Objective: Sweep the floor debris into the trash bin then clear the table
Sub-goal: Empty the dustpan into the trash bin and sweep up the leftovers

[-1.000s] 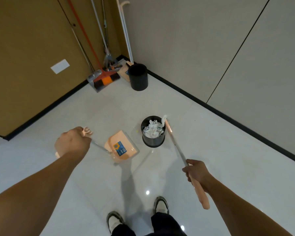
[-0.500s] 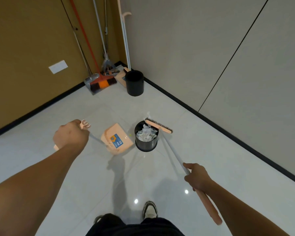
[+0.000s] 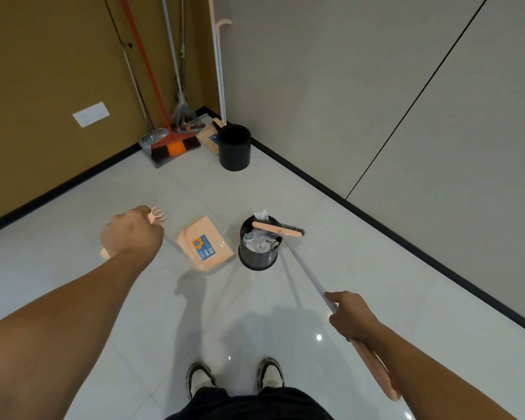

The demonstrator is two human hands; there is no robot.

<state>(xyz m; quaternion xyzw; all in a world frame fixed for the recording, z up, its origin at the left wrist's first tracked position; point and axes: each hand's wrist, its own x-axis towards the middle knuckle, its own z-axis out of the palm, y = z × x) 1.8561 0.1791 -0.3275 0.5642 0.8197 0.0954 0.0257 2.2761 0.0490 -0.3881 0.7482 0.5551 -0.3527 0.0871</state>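
Left hand [image 3: 132,233] is fisted tight around the peach handle of the dustpan [image 3: 205,244], that grip fully wrapped, and the pan itself hangs just ahead and to the right of the fist, tilted, its blue label facing up, close beside the trash bin [image 3: 258,248] but not touching it as far as the view shows. Right hand [image 3: 350,316] has its grip curled around the pale shaft of the broom [image 3: 278,229], fingers closed on the pole where it meets the peach end piece, which runs back along the forearm. From that grip the pole stretches forward and to the left, and the brush head sits right over the bin's rim, bristles pointing away from the person. The bin stands on the white floor [image 3: 361,268] ahead of both hands, between them, packed with crumpled white paper. Far beyond the left grip, in the corner, a second black bin [image 3: 234,147] stands beside an orange broom [image 3: 175,147] and other long-handled tools leaning on the wall. Two shoes [image 3: 200,378] show below, back of both grips.
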